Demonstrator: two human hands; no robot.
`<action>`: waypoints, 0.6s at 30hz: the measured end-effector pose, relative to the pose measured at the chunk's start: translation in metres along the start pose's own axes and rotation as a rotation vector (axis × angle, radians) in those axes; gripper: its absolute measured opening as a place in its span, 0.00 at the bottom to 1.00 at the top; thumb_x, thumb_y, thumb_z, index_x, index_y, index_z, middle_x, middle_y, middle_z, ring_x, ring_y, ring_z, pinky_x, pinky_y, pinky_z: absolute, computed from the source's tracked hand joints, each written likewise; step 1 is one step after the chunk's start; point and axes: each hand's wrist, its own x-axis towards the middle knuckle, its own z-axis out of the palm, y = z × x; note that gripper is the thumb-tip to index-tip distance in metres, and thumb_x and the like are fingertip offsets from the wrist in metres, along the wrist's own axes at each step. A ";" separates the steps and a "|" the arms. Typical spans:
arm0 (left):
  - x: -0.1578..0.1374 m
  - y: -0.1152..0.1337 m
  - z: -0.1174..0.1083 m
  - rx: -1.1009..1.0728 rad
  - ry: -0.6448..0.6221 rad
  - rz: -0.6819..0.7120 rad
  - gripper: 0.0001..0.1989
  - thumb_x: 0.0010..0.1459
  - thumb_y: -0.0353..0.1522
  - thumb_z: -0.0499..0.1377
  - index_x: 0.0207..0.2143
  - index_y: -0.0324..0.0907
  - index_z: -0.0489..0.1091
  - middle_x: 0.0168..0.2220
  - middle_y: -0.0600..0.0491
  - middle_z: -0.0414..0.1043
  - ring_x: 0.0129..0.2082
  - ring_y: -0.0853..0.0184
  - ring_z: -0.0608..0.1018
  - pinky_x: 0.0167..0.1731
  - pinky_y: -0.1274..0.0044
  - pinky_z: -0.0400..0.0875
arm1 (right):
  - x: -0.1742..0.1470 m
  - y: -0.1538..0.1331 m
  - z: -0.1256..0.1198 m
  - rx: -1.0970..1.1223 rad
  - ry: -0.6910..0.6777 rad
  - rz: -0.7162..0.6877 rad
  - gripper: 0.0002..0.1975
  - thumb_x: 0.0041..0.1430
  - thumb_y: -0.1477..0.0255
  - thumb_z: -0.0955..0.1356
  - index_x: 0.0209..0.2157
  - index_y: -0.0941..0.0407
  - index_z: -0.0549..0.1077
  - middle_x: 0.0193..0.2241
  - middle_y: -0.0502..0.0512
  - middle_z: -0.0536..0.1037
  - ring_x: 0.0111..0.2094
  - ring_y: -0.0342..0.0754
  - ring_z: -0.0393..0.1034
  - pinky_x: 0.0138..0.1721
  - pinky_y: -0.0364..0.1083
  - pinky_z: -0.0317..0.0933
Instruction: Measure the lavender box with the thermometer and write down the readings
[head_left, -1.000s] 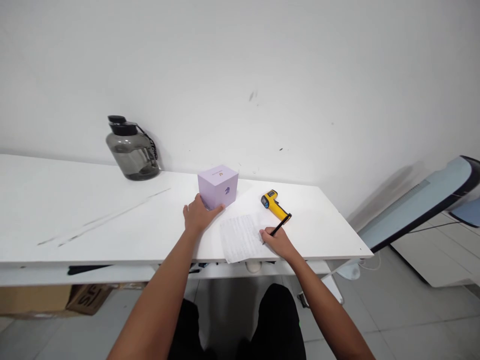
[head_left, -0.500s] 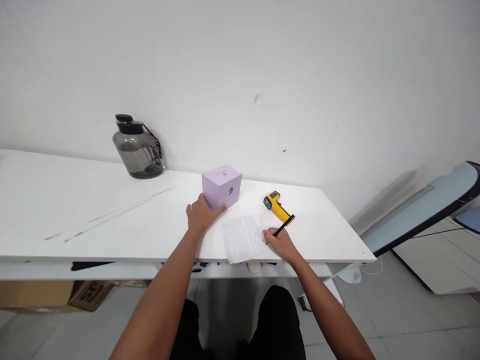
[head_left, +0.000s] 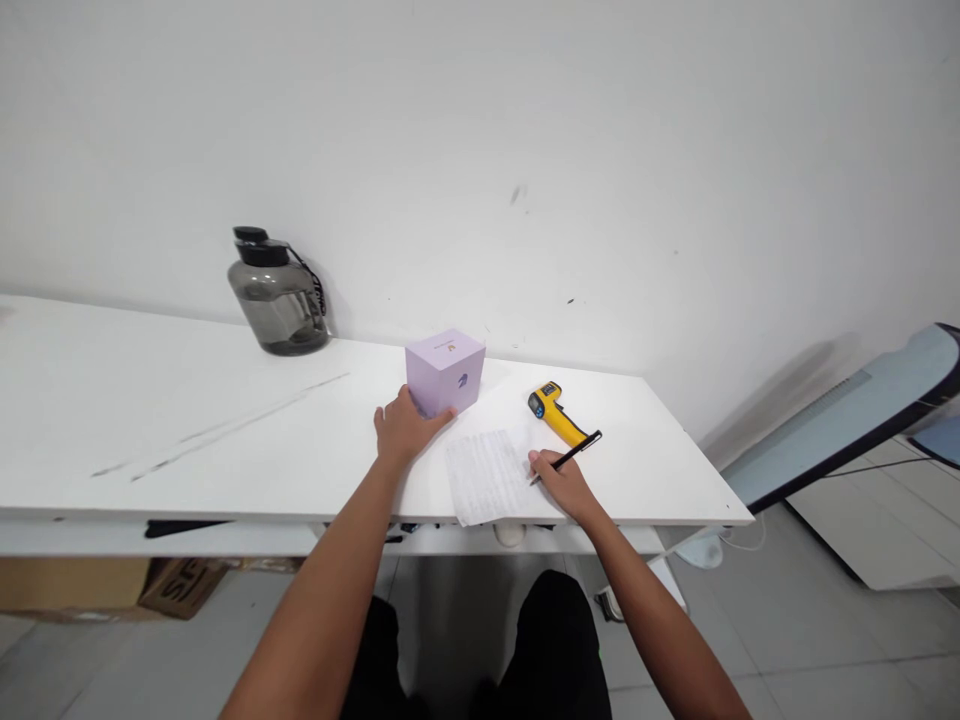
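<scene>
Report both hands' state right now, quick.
Left hand: holding the lilac box around its near lower corner.
Right hand: closed on the black pen, tip at the paper; contact unclear.

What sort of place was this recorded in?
Probably an office or workroom, though which is unclear: there is a long white table, a cardboard box beneath it, and a grey tiled floor.

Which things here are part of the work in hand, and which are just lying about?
In use, judging by the hands:
- pen, in the right hand
- paper, by the pen tip
- lilac box, left hand against it

Lying about, apparently; no hand on them:
- bottle
- yellow device
- carton below the table
</scene>
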 end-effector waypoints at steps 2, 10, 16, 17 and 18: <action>0.000 0.000 0.000 -0.001 -0.002 -0.002 0.44 0.43 0.59 0.59 0.55 0.41 0.60 0.55 0.38 0.72 0.60 0.47 0.71 0.63 0.60 0.52 | 0.000 0.000 0.000 0.019 0.004 0.012 0.24 0.62 0.51 0.61 0.26 0.56 0.75 0.21 0.49 0.69 0.27 0.46 0.63 0.33 0.45 0.58; 0.001 -0.001 0.000 0.001 0.002 -0.003 0.45 0.43 0.59 0.59 0.56 0.40 0.59 0.55 0.38 0.72 0.59 0.46 0.71 0.63 0.59 0.52 | -0.002 0.000 -0.001 0.023 0.020 0.023 0.26 0.61 0.50 0.61 0.27 0.56 0.78 0.22 0.52 0.72 0.28 0.48 0.66 0.34 0.46 0.59; 0.000 0.000 0.000 0.003 -0.004 -0.009 0.45 0.43 0.58 0.59 0.57 0.40 0.59 0.56 0.38 0.71 0.59 0.46 0.71 0.63 0.59 0.51 | 0.002 0.001 -0.001 0.020 0.051 -0.013 0.17 0.58 0.56 0.67 0.39 0.55 0.76 0.34 0.54 0.78 0.36 0.50 0.71 0.40 0.47 0.63; 0.000 0.001 0.000 0.002 -0.002 -0.008 0.45 0.44 0.58 0.59 0.57 0.40 0.59 0.57 0.38 0.71 0.60 0.46 0.70 0.63 0.59 0.51 | 0.003 0.003 0.000 0.045 0.063 -0.037 0.18 0.58 0.57 0.68 0.43 0.55 0.75 0.36 0.55 0.78 0.37 0.49 0.71 0.40 0.47 0.64; -0.001 0.001 0.000 0.002 0.000 -0.008 0.45 0.44 0.58 0.59 0.57 0.40 0.58 0.57 0.38 0.71 0.60 0.46 0.70 0.63 0.59 0.51 | 0.005 0.007 0.002 0.074 0.069 -0.054 0.20 0.58 0.59 0.67 0.48 0.55 0.73 0.38 0.56 0.78 0.35 0.48 0.71 0.40 0.47 0.64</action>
